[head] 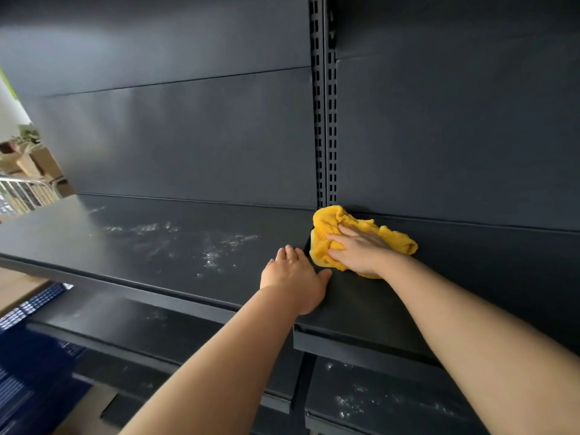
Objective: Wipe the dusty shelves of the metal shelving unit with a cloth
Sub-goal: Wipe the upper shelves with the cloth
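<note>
So we're right up close to a dark grey metal shelving unit (188,136). Our right hand (357,249) lies flat on a crumpled yellow terry cloth (395,238), fingers straight and spread, pressing it down onto the right-hand upper shelf (361,306). The cloth sits at the back left corner of that shelf. It's bunched up against the flat dark back panel (455,136) and touches the foot of the slotted dark metal upright (326,120).

Our left hand (295,277) holds nothing. It rests palm-down just beside the cloth, fingers straight and close together, thumb stuck out toward the right hand. That puts it about where the left-hand upper shelf (125,240) meets the right one. The two hands are near each other but not touching.

The left-hand upper shelf has whitish dusty smears (213,255) across its middle. Below, the lower shelves (125,321) show the same pale specks on both the left and right sides.

Off to the far left, past the unit, we can see brown cardboard boxes (34,164), a silvery metal railing (25,196) and some blue gridded things (31,356) that are too blurry to make out.
</note>
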`<state>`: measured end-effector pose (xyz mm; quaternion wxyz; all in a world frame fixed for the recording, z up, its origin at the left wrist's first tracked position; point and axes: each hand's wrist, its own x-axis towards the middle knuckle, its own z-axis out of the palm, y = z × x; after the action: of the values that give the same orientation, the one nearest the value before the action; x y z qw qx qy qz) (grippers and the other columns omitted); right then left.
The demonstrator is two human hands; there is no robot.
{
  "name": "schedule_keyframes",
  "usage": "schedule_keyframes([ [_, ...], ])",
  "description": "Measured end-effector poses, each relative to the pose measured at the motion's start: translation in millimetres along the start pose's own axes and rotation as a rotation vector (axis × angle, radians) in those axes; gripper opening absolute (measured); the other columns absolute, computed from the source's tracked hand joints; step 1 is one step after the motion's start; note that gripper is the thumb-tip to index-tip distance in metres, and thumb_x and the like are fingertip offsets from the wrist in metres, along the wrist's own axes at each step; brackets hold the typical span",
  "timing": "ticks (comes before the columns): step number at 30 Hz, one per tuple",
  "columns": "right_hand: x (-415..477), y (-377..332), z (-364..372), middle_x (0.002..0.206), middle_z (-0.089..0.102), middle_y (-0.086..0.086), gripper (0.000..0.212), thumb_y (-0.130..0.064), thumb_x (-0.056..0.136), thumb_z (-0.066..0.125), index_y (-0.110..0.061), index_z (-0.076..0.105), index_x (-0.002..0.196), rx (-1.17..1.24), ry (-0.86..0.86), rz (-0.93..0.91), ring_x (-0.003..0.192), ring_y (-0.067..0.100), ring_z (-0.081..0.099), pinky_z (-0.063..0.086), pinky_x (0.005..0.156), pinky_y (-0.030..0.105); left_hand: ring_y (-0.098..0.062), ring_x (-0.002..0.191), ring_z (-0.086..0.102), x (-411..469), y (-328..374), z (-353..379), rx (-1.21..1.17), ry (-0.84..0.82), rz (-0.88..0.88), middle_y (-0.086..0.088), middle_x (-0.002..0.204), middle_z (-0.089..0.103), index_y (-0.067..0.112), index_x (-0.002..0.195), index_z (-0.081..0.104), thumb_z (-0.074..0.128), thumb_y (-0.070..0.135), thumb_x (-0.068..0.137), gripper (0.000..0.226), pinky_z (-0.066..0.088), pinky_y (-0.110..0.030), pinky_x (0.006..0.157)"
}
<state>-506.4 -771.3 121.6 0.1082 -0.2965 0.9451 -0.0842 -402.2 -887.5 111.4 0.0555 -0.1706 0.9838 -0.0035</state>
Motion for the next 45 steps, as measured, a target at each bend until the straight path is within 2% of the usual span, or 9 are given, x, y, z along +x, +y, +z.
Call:
schedule_keyframes([
  [4, -23, -7, 7, 0.161, 0.000, -0.011, 0.050, -0.054, 0.098, 0.023, -0.047, 0.024, 0.147, 0.023, -0.001, -0.036, 0.149, 0.017, -0.001, 0.000, 0.120, 0.042, -0.027, 0.146, 0.018, 4, -3, 2, -0.020, 0.024, 0.011, -0.014, 0.157, 0.021, 0.003, 0.150, 0.021, 0.022, 0.066, 0.094, 0.084, 0.025, -0.041, 0.115],
  [11, -76, -2, 17, 0.161, -0.001, -0.014, 0.045, -0.049, 0.099, 0.025, -0.050, 0.026, 0.144, 0.049, -0.005, -0.019, 0.149, 0.017, -0.001, 0.005, 0.121, 0.043, -0.024, 0.149, -0.009, -10, -22, -7, -0.127, -0.145, 0.114, -0.010, 0.162, -0.007, 0.005, 0.154, -0.002, 0.029, 0.090, 0.073, 0.122, 0.004, -0.041, 0.119],
  [15, -108, -1, 23, 0.160, -0.001, -0.017, 0.047, -0.050, 0.098, 0.027, -0.050, 0.025, 0.145, 0.052, 0.006, -0.015, 0.149, 0.013, -0.003, 0.001, 0.121, 0.040, -0.023, 0.150, -0.006, -15, -19, -23, -0.330, -0.214, 0.081, -0.009, 0.163, 0.001, 0.007, 0.155, 0.010, 0.014, 0.082, 0.083, 0.104, 0.005, -0.046, 0.118],
  [18, -128, -5, 25, 0.160, 0.004, -0.018, 0.043, -0.048, 0.098, 0.029, -0.052, 0.032, 0.141, 0.067, 0.022, -0.043, 0.148, 0.009, -0.002, 0.001, 0.120, 0.039, -0.027, 0.149, 0.006, -11, -16, -19, -0.252, -0.164, 0.056, -0.012, 0.161, 0.012, 0.007, 0.154, 0.018, 0.010, 0.079, 0.086, 0.100, 0.013, -0.047, 0.116],
  [21, -143, -4, 28, 0.159, 0.005, -0.019, 0.042, -0.047, 0.099, 0.029, -0.050, 0.034, 0.141, 0.073, 0.032, -0.043, 0.148, 0.008, -0.001, 0.003, 0.121, 0.039, -0.028, 0.146, 0.015, -12, -8, -4, -0.193, -0.069, 0.025, -0.014, 0.157, 0.022, 0.002, 0.151, 0.022, 0.012, 0.076, 0.088, 0.098, 0.019, -0.043, 0.115],
  [28, -165, 15, 29, 0.160, 0.002, -0.017, 0.046, -0.048, 0.101, 0.022, -0.045, 0.024, 0.147, 0.036, 0.068, 0.018, 0.149, 0.009, 0.000, 0.005, 0.119, 0.038, -0.032, 0.136, 0.035, -31, 11, -7, -0.275, 0.054, -0.024, -0.014, 0.144, 0.042, 0.005, 0.142, 0.039, 0.026, 0.047, 0.101, 0.061, 0.031, -0.044, 0.112],
  [37, -204, 38, 29, 0.161, 0.008, -0.013, 0.045, -0.044, 0.102, 0.023, -0.040, 0.030, 0.147, 0.063, 0.189, 0.141, 0.147, 0.019, 0.015, 0.021, 0.116, 0.037, -0.032, 0.121, 0.046, -68, 24, -2, -0.249, 0.016, -0.130, -0.012, 0.132, 0.048, 0.007, 0.133, 0.047, 0.039, 0.034, 0.099, 0.044, 0.041, -0.043, 0.100],
  [42, -212, 36, 31, 0.161, 0.013, -0.009, 0.046, -0.042, 0.103, 0.022, -0.033, 0.032, 0.147, 0.035, 0.215, 0.144, 0.145, 0.019, 0.019, 0.021, 0.116, 0.036, -0.031, 0.118, 0.047, -83, 20, 0, -0.253, 0.036, -0.175, -0.012, 0.131, 0.050, 0.006, 0.130, 0.051, 0.038, 0.016, 0.098, 0.036, 0.040, -0.036, 0.083],
  [45, -211, 32, 35, 0.160, 0.015, -0.008, 0.046, -0.042, 0.103, 0.023, -0.032, 0.032, 0.147, -0.009, 0.216, 0.127, 0.145, 0.019, 0.019, 0.019, 0.117, 0.037, -0.027, 0.098, 0.054, -85, 9, 4, -0.243, 0.065, -0.150, -0.010, 0.116, 0.057, 0.007, 0.123, 0.056, 0.039, 0.010, 0.094, 0.034, 0.039, -0.031, 0.071],
])
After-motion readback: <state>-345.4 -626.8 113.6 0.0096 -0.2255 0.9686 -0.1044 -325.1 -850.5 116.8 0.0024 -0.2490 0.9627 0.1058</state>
